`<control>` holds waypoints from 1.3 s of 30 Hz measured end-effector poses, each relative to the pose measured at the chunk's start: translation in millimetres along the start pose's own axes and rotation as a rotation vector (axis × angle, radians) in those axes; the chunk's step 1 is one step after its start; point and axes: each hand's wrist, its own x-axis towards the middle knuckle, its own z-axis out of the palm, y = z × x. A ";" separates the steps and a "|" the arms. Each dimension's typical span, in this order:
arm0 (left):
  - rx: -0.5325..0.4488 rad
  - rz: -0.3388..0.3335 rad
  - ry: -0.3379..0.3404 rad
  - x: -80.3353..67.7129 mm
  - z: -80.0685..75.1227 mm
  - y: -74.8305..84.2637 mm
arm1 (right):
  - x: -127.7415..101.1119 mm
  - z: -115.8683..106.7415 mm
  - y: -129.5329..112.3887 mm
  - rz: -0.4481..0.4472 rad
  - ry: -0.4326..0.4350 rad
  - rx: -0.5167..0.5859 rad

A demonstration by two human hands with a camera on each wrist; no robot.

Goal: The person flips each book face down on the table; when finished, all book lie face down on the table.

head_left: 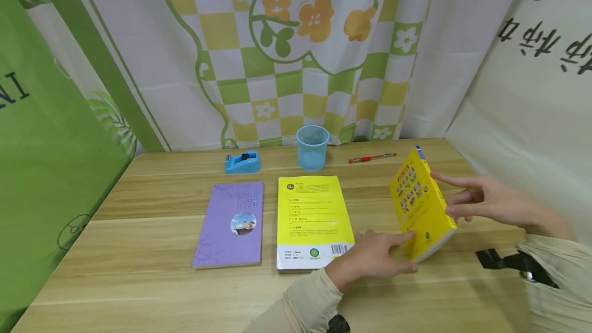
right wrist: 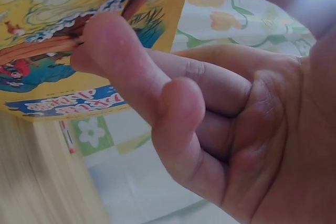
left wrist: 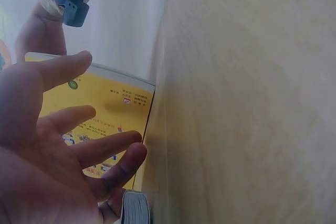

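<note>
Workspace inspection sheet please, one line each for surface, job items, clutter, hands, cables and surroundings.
Surface: wooden table, pale planks.
Job's things: tilted yellow book propped on one edge; flat yellow book and purple book lying beside it.
Clutter: blue tape dispenser, blue cup, red pen along the back.
Hands: left hand touches the tilted book's lower cover with straight fingers; right hand supports its far side.
Cables: nothing seen.
Surroundings: checked flower curtain, green banner.

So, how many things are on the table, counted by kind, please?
Books: 3 (purple book, flat yellow book, tilted yellow book)
Cup: 1
Tape dispenser: 1
Pen: 1
Total: 6
</note>
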 end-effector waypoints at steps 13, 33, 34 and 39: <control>-0.052 -0.076 0.005 2.1 -2.7 -2.5 | -2.4 -11.5 13.1 0.136 -0.066 -0.076; -0.017 -0.241 0.091 5.7 -13.9 -8.7 | 27.4 10.6 41.7 0.098 -0.120 0.042; -0.017 -0.241 0.092 5.5 -14.2 -8.9 | 28.7 11.8 42.8 0.100 -0.124 0.030; -0.044 -0.256 0.088 4.2 -16.3 -9.2 | 34.5 17.4 47.1 0.117 -0.138 -0.035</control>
